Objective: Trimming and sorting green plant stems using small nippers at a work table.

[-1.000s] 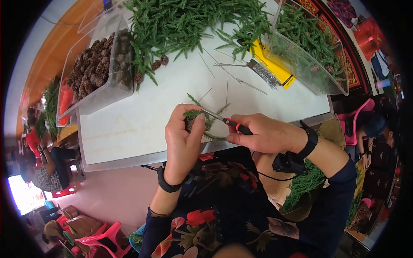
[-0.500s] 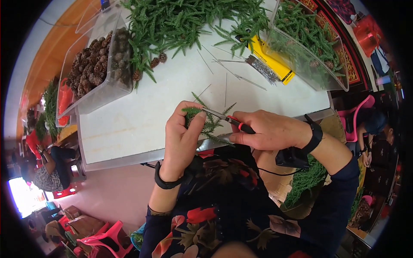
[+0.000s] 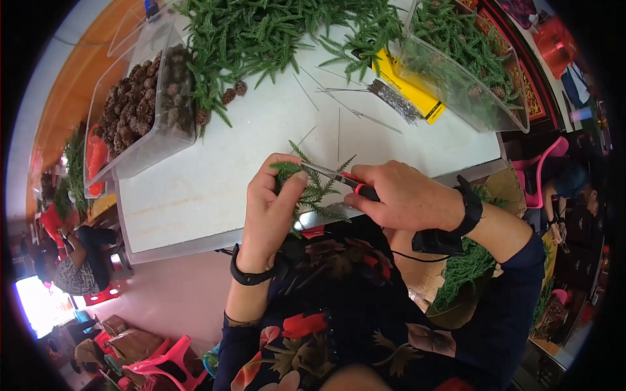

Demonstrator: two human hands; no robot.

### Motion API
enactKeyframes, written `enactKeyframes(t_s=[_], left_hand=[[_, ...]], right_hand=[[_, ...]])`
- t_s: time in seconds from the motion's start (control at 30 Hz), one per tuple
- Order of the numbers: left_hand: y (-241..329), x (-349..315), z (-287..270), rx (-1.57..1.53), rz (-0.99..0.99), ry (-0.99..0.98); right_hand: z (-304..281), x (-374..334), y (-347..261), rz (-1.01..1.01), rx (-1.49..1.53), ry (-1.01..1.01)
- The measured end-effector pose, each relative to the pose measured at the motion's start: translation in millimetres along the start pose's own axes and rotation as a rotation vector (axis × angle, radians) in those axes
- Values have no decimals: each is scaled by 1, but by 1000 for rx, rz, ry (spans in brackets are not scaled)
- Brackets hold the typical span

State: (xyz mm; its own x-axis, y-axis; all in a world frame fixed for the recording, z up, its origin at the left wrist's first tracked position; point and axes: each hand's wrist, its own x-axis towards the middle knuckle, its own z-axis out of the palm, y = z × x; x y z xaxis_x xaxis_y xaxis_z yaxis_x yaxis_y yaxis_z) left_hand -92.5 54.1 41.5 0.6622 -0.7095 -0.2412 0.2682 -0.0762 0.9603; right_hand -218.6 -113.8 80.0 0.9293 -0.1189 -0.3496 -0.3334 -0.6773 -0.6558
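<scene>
My left hand (image 3: 274, 208) grips a small bunch of green fir sprigs (image 3: 314, 193) at the near edge of the white table (image 3: 215, 176). My right hand (image 3: 407, 199) holds red-and-black-handled pliers (image 3: 342, 180), whose metal tip reaches into the sprigs by my left thumb. Both wrists wear black bands. Thin wire pieces (image 3: 339, 133) lie on the table just beyond my hands.
A clear tub of pine cones (image 3: 147, 98) stands at the left. A heap of green branches (image 3: 274, 32) fills the far side. A yellow pack with a wire bundle (image 3: 404, 98) lies beside a clear tub of greenery (image 3: 469, 72) at right. People sit at lower left and right.
My hands have shifted slightly with the sprigs; the pliers' tip stays at the bunch. Nothing taken up or let go.
</scene>
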Motion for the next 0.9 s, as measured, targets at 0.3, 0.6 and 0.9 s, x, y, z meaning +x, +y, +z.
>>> enactKeyframes(t_s=[0.3, 0.6, 0.9], left_hand=[[5, 1, -1, -173, -75, -64], [6, 1, -2, -46, -73, -78], [10, 3, -8, -398, -241, -315]], right_hand=[[-1, -4, -8, 11, -90, 108], [-13, 0, 8, -64, 84, -87], [-16, 8, 20, -284, 101, -62]])
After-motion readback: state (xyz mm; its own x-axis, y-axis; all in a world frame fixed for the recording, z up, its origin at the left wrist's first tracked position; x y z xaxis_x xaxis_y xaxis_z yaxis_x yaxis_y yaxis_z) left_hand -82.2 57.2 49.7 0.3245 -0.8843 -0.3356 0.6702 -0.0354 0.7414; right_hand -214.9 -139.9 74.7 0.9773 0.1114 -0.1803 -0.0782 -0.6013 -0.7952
